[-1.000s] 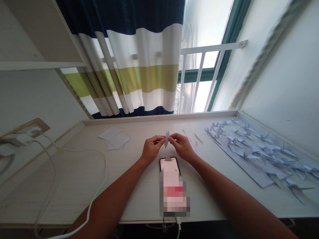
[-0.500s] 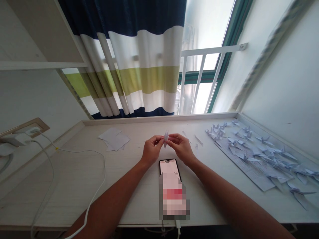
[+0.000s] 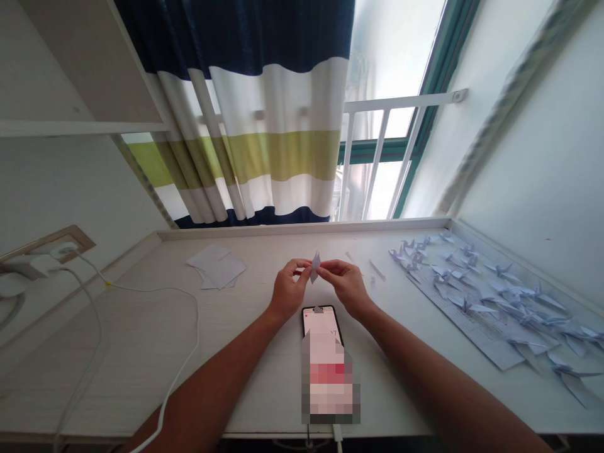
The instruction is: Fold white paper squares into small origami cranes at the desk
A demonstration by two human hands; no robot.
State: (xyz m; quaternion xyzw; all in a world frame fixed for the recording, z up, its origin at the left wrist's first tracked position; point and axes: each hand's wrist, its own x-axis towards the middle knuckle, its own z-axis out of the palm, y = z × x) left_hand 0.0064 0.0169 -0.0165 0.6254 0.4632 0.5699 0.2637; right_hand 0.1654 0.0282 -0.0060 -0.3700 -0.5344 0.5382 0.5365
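A small white piece of folded paper [image 3: 316, 268] stands upright between my two hands, narrow and pointed at top and bottom. My left hand [image 3: 289, 287] pinches its left side with thumb and forefinger. On the other side, the thumb and fingers of my right hand [image 3: 346, 284] close on its right edge. Both hands are just above the white desk, beyond the phone [image 3: 321, 324]. Its fine creases are too small to make out.
Several folded paper cranes [image 3: 500, 270] cover printed sheets [image 3: 465, 324] at the right. Flat white paper squares [image 3: 219, 267] lie at the left, and thin paper strips [image 3: 377, 269] beyond my right hand. A white cable [image 3: 195, 314] crosses the left of the desk.
The fingers of my right hand have shifted slightly on the folded paper, which stays between both hands. The whole view has moved a little, so everything sits slightly lower.
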